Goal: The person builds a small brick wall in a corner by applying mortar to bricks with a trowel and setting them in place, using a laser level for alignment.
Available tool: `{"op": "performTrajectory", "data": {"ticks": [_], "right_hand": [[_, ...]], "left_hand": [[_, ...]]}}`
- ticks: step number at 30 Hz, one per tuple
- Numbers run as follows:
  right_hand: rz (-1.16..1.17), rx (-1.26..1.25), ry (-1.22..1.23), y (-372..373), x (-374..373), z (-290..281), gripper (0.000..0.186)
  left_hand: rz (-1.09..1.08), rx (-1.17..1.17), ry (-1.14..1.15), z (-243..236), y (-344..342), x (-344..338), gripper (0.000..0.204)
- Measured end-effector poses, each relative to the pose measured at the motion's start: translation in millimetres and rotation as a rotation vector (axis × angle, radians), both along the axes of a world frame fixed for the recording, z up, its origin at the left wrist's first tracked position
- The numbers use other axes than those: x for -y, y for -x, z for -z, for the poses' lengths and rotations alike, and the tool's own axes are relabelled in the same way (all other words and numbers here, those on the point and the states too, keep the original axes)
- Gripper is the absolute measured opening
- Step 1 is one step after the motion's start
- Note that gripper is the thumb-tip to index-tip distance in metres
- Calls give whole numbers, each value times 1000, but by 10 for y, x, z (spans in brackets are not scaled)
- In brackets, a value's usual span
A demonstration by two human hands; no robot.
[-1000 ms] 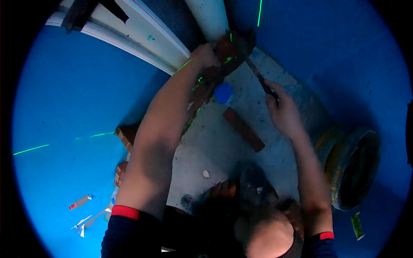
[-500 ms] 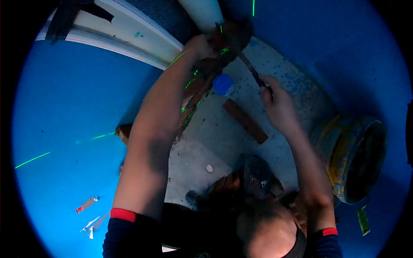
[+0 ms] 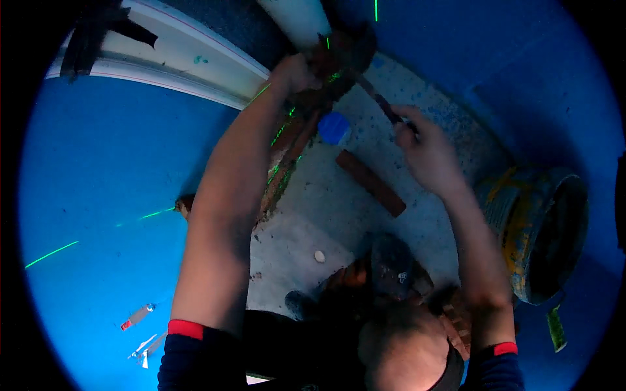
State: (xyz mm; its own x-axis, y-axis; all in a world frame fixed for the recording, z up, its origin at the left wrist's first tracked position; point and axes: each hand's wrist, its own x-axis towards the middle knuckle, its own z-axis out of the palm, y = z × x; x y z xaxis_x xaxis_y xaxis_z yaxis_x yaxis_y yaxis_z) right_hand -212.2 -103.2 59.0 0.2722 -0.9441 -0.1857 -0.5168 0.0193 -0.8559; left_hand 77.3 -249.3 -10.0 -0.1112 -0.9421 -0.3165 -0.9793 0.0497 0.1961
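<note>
My left hand (image 3: 297, 73) reaches to the far end of a low row of bricks (image 3: 285, 153). Its fingers close against a dark reddish brick (image 3: 328, 60) at the foot of a pale pipe; shadow hides the fingertips. My right hand (image 3: 427, 146) is closed round the handle of a long, narrow, dark tool (image 3: 377, 98). The tool slants up and left to the same brick, and its far end is lost in the dark there. Between my hands, a round blue lid-like thing (image 3: 334, 128) lies beside the row.
A loose brick (image 3: 372, 184) lies on the speckled grey floor (image 3: 306, 215). At right a dirty bucket (image 3: 521, 234) lies on its side. The pale pipe (image 3: 297, 19) and a white frame (image 3: 189, 52) stand at far left. Green laser lines cross the bricks and blue surfaces.
The whole view has shifted slightly. Both hands keep nearly the same places, the left at the brick and the right holding the tool toward it.
</note>
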Motion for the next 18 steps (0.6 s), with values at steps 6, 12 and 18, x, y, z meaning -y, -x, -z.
{"op": "performTrajectory", "data": {"ticks": [6, 12, 18], "right_hand": [[-38, -20, 52, 19, 83, 170, 31], [193, 7, 159, 140, -249, 166, 24], [171, -124, -190, 286, -135, 888, 39]], "left_hand": [[4, -52, 33, -65, 23, -3, 66], [-91, -27, -86, -126, 83, -10, 76], [-48, -60, 6, 68, -48, -13, 79]]}}
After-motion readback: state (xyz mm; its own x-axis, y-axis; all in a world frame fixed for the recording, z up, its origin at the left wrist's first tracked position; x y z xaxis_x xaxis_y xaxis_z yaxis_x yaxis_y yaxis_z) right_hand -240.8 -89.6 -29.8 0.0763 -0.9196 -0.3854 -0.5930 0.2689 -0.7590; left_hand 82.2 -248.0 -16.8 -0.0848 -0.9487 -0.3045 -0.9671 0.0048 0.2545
